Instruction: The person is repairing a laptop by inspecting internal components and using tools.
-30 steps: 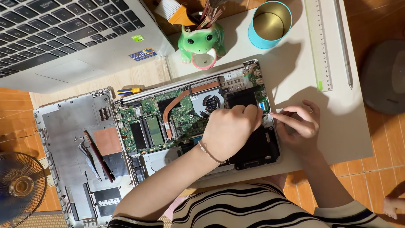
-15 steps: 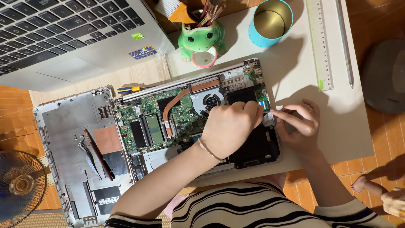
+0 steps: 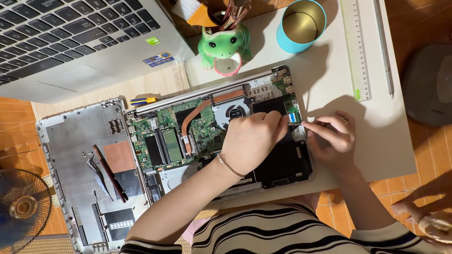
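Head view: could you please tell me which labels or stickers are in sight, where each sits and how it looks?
Green sticker: small square on the closed-up laptop's palm rest, top left.
Blue sticker: small rectangle, blue with pale marks, just below the green one.
White label: pale rectangle on the removed bottom cover, lower left.

Warm, sharp light; perhaps slight edge-blur.
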